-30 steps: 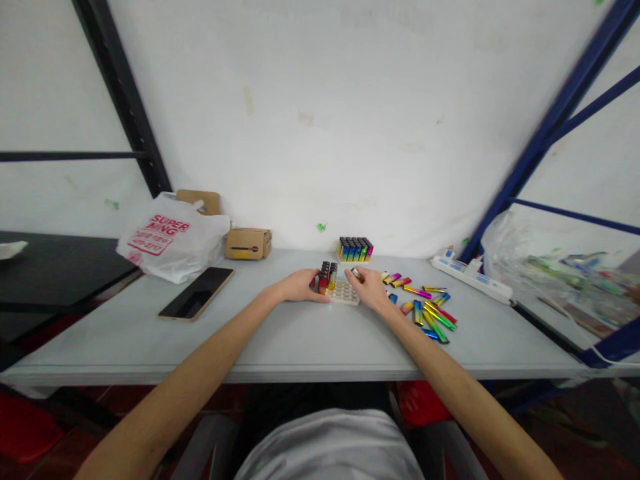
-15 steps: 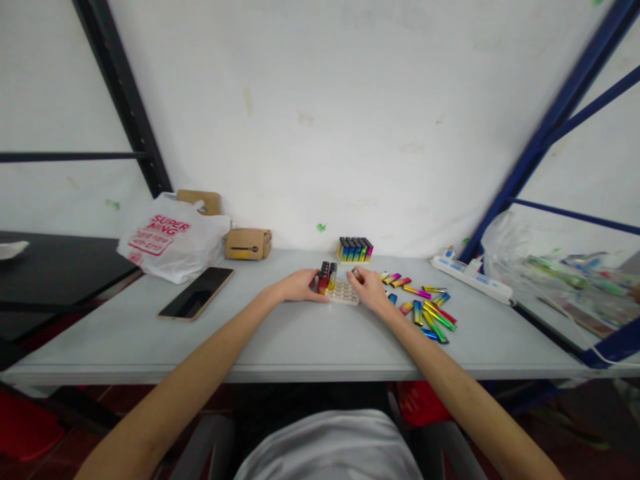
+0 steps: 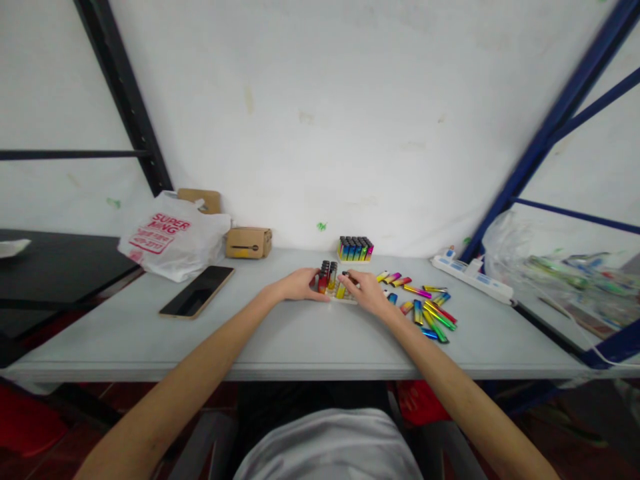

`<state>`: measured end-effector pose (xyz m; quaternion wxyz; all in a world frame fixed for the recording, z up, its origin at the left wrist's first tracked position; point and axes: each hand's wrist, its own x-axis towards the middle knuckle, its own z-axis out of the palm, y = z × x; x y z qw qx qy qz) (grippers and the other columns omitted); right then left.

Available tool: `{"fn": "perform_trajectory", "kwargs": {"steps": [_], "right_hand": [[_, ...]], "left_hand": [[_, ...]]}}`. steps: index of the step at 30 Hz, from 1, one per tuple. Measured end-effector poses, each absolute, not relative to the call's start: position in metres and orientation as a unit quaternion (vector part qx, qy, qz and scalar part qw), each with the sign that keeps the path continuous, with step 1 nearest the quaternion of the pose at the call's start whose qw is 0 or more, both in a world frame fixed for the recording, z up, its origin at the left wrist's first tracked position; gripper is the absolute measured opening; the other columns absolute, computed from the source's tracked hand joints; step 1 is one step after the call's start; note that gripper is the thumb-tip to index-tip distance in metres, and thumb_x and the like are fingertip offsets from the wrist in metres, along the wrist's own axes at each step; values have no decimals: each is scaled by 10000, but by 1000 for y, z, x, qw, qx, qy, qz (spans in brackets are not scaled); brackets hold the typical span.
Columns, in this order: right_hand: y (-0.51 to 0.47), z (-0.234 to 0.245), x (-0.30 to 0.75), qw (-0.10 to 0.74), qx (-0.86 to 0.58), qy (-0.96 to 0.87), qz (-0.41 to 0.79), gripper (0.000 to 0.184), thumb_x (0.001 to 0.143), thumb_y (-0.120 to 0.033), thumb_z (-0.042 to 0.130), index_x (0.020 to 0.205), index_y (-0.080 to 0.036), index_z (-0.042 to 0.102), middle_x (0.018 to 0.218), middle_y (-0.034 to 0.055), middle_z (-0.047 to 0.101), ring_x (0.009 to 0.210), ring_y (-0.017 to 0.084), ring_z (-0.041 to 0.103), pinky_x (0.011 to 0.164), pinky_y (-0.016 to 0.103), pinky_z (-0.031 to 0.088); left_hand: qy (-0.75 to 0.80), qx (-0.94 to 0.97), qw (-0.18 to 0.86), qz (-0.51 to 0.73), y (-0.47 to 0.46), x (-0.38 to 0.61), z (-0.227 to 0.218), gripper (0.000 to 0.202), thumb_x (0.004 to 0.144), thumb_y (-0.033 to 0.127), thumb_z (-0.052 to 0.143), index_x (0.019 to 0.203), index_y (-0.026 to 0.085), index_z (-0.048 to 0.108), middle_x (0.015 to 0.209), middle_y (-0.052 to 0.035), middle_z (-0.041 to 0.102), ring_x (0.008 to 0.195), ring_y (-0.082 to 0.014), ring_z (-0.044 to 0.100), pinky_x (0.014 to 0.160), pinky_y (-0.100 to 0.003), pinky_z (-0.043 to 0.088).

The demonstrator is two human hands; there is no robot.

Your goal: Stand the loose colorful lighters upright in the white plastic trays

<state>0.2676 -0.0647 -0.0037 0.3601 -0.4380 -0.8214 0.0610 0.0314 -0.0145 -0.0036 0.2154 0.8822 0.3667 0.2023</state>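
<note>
- Since the earlier frames, the right hand (image 3: 367, 288) has turned and shifted slightly toward the left hand (image 3: 300, 285); the yellow lighter (image 3: 341, 291) it holds now shows its side, roughly upright with a slight tilt. The left hand has stayed in place.
- The right hand's fingers are narrow, closed on the upper part of that lighter, over the white tray (image 3: 344, 301). Whether its lower end is seated in the tray or just above it, I cannot tell.
- The left hand's thumb and fingers are spread around the left end of the tray and hold it, the thumb along the near edge.
- The tray lies on the grey surface (image 3: 300, 340), between the two hands. Dark-topped red lighters (image 3: 323, 283) stand upright in a row at its left end, close to the left hand; just right of them stands another yellowish lighter (image 3: 333, 279).
- Loose lighters (image 3: 419, 312) in several colours lie scattered to the right of the right hand, some close together and crossing.
- Beyond the tray, near the wall, a packed block of lighters (image 3: 355, 250) stands upright in tight rows.
- On the left lie a phone (image 3: 197, 292), a white plastic bag (image 3: 173, 237) with red print, and a small cardboard box (image 3: 249, 243).
- On the right, a white power strip (image 3: 473, 277) lies along the surface, well apart from the hands.
</note>
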Motion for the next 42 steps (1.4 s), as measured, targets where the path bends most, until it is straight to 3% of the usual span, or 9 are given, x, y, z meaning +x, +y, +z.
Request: {"fn": "perform_trajectory", "kwargs": {"steps": [7, 13, 19, 23, 26, 29, 34, 39, 42], "right_hand": [[-64, -6, 262, 300, -426, -851, 72, 317, 1030, -402, 448, 862, -177, 595, 707, 17, 668, 632, 141, 585, 613, 231, 349], [-67, 1, 247, 195, -513, -834, -48, 356, 1029, -478, 415, 1055, -173, 597, 915, 119, 718, 781, 208, 660, 647, 258, 366], [-65, 6, 252, 177, -503, -846, -25, 459, 1019, -560, 359, 998, -194, 635, 898, 89, 710, 804, 202, 655, 689, 258, 392], [-49, 5, 289, 212, -547, -808, -49, 453, 1064, -438, 281, 989, -171, 640, 949, 107, 688, 911, 201, 626, 823, 274, 415], [-35, -1, 322, 179, -637, -745, -82, 370, 1042, -361, 361, 1136, -139, 641, 1124, 173, 647, 1085, 255, 582, 935, 331, 411], [-26, -9, 343, 112, -718, -686, -44, 464, 1008, -471, 409, 1313, -166, 581, 1255, 216, 584, 1203, 340, 525, 973, 451, 414], [-21, -14, 346, 71, -709, -702, 14, 480, 1003, -531, 373, 1288, -229, 612, 1308, 182, 580, 1224, 358, 531, 1008, 556, 374], [-23, -11, 339, 105, -648, -755, 6, 446, 943, -440, 556, 1328, -216, 571, 1336, 142, 570, 1166, 287, 579, 1036, 431, 381], [-28, -10, 338, 124, -657, -743, -27, 486, 926, -450, 580, 1337, -191, 560, 1343, 180, 552, 1174, 310, 569, 1013, 423, 393]], "left_hand": [[367, 884, 206, 205, -13, 31, -5, 704, 606, 646, 780, 1119, 181, 654, 983, -66, 731, 856, -261, 657, 736, -302, 464], [372, 886, 196, 198, -17, 33, -1, 691, 609, 665, 768, 1083, 175, 655, 963, -64, 722, 817, -250, 645, 703, -300, 457], [360, 887, 206, 202, -15, 32, -3, 669, 618, 657, 766, 1075, 181, 654, 935, -55, 719, 818, -247, 644, 716, -302, 461], [365, 882, 218, 204, -12, 31, -6, 672, 603, 645, 781, 1077, 187, 651, 943, -51, 718, 840, -252, 644, 725, -302, 459], [367, 880, 224, 201, -11, 31, -6, 667, 594, 649, 785, 1060, 193, 649, 943, -47, 712, 840, -248, 638, 723, -299, 454], [365, 881, 225, 199, -12, 31, -4, 669, 595, 664, 779, 1056, 197, 645, 943, -45, 704, 821, -236, 628, 711, -295, 446], [381, 887, 193, 174, -17, 33, 1, 683, 631, 710, 734, 1058, 187, 627, 921, -46, 686, 777, -224, 608, 665, -294, 428], [387, 887, 191, 168, -21, 34, 5, 662, 632, 692, 736, 1040, 182, 624, 897, -37, 678, 756, -215, 596, 637, -286, 409], [390, 885, 192, 166, -21, 34, 6, 666, 628, 709, 727, 1020, 181, 620, 877, -36, 670, 747, -216, 594, 628, -289, 405]]}}
